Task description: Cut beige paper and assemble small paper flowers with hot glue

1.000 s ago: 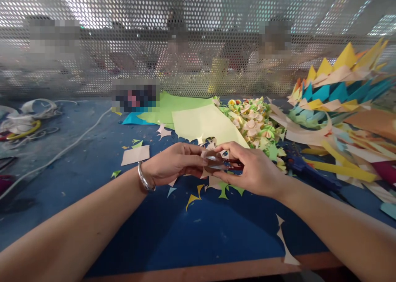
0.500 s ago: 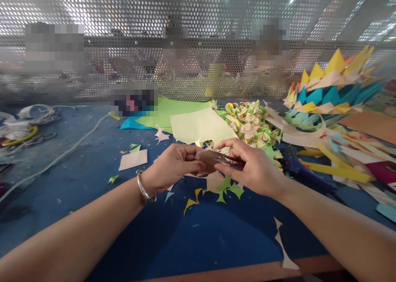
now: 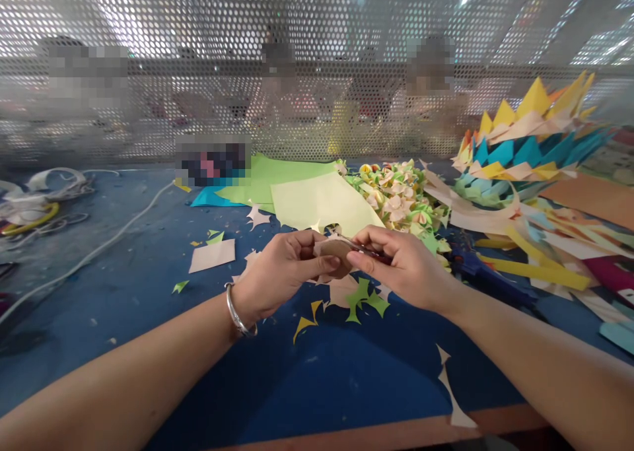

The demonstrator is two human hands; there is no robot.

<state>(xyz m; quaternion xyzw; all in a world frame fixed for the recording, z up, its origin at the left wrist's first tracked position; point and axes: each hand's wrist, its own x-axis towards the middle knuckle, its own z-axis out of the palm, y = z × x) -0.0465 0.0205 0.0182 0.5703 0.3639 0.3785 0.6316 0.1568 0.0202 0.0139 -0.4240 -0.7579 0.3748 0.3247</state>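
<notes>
My left hand (image 3: 292, 266), with a silver bangle at the wrist, pinches a small pinkish paper piece (image 3: 337, 251) with a rounded edge. In my right hand (image 3: 401, 266) is a pair of scissors (image 3: 367, 250); the fingers hide much of it, and its thin metal blades lie along the paper's upper right edge. Both hands meet just above the table. Below them lie a pink paper scrap (image 3: 341, 292), green scraps (image 3: 364, 298) and a yellow scrap (image 3: 304, 325). A square pink paper (image 3: 212, 256) rests to the left.
Behind my hands lie a pale green sheet (image 3: 321, 200) and a heap of small paper shapes (image 3: 399, 197). Stacked folded paper points (image 3: 535, 147), yellow strips (image 3: 545, 273) and a blue tool (image 3: 490, 279) are at right. A white cable (image 3: 123, 230) crosses the left side. Perforated metal (image 3: 317, 114) stands behind.
The scissors have turned so their blades look narrower and sit against the paper's upper edge. The paper piece has turned, and my left thumb reaches further across it.
</notes>
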